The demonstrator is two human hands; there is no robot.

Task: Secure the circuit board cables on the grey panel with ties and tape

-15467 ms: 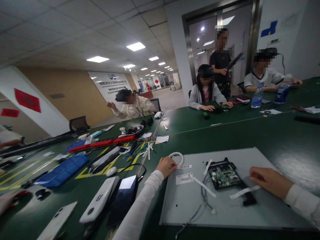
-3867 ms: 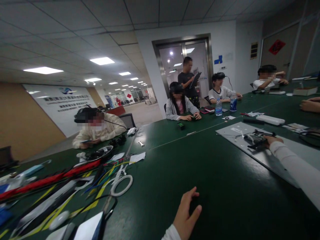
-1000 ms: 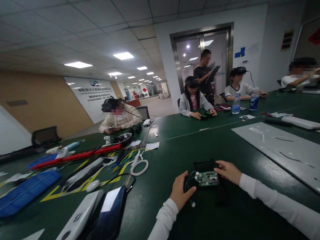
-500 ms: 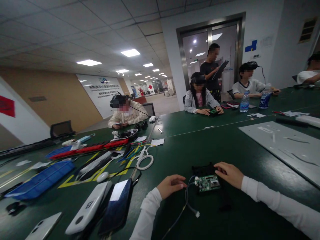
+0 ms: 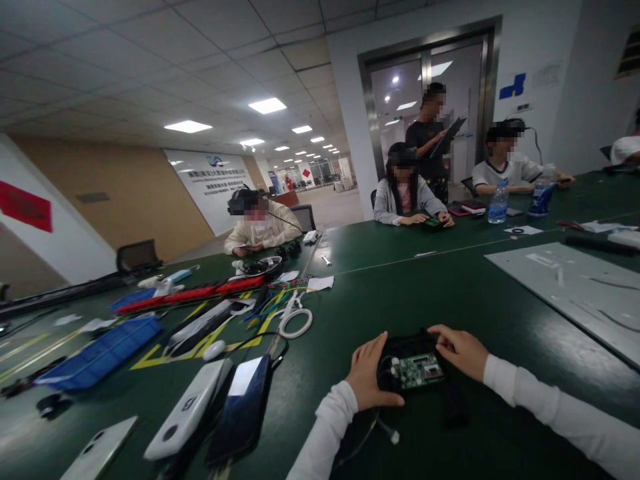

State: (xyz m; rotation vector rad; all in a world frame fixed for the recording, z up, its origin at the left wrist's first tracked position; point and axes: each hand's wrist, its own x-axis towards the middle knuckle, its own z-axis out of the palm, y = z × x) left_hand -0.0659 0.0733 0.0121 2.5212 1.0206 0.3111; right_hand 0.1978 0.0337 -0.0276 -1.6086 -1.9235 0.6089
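Observation:
A green circuit board point(image 5: 417, 371) lies in a black plastic frame point(image 5: 407, 343) on the table before me. My left hand point(image 5: 369, 375) curves around the board's left side, thumb below and fingers above, spread apart. Whether it touches the frame I cannot tell. At the frame's upper right corner, my right hand point(image 5: 461, 350) has its fingertips bent onto the edge. A thin grey cable point(image 5: 384, 427) with a white connector comes out under my left hand, which hides its upper part. The black strap-like part point(image 5: 454, 403) at the board's lower right is dark and unclear.
Phones point(image 5: 240, 410) and a white device point(image 5: 187, 410) lie left, beyond them a blue tray point(image 5: 100, 353), a coiled white cable point(image 5: 296, 323) and a red strip point(image 5: 190, 295). A grey panel point(image 5: 565, 287) lies right. Several people sit or stand across the table.
My left hand has moved right, from beside the cable to around the board's left side, its fingers spread wider. My right hand stays at the frame's corner. The view has shifted slightly.

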